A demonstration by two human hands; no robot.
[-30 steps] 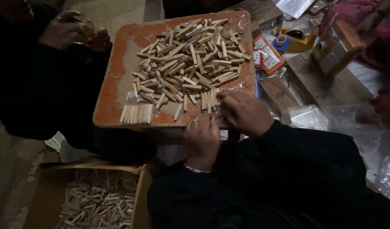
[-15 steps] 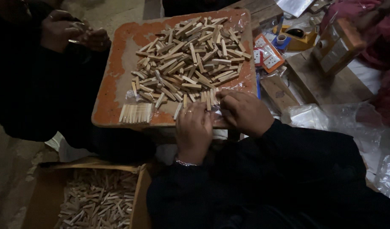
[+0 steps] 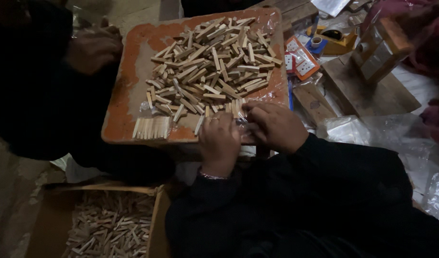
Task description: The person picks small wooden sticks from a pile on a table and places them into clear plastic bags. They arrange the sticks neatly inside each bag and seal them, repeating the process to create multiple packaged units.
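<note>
A heap of small pale wooden sticks [image 3: 214,62] lies on an orange-topped low table [image 3: 128,114]. My left hand [image 3: 220,141] and my right hand [image 3: 276,125] meet at the table's near edge. Together they hold a small row of sticks [image 3: 234,109] with crinkled clear plastic [image 3: 243,125] between them. A neat row of sticks [image 3: 151,128] lies at the near left edge of the table, left of my left hand.
Another person in dark clothes sits at the left, hands [image 3: 92,45] near the table's far corner. A cardboard box of sticks [image 3: 107,224] stands below. Red card packets [image 3: 299,59], a tape roll [image 3: 316,42], wooden blocks [image 3: 384,48] and clear plastic bags [image 3: 367,129] lie to the right.
My left hand has moved up from below the table edge to join my right hand at the sticks. The other person's hands shifted slightly.
</note>
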